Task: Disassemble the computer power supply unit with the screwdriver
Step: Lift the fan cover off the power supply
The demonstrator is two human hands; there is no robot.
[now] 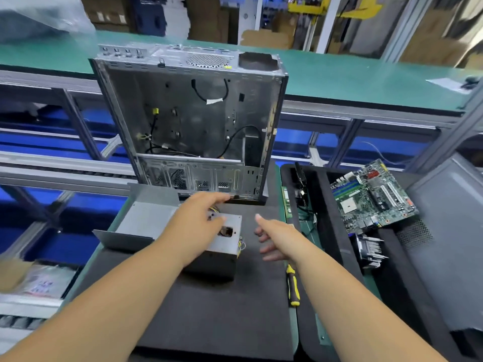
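The grey metal power supply unit [224, 246] sits on the black foam mat [209, 309] in front of me, wires showing at its top and right side. My left hand [193, 220] rests on its top with the fingers stretched forward over it. My right hand [271, 239] hovers just right of the unit, fingers loosely spread, holding nothing. The yellow-and-black screwdriver [292, 286] lies on the mat's right edge, partly under my right forearm. A bent grey metal cover [138, 220] lies to the left of the unit.
An emptied computer case [193, 121] stands upright behind the unit. To the right, a black tray [324, 210] holds a green motherboard [371, 197] and a heatsink [371, 249]. A grey panel [449, 244] lies at far right. A green conveyor [339, 74] runs behind.
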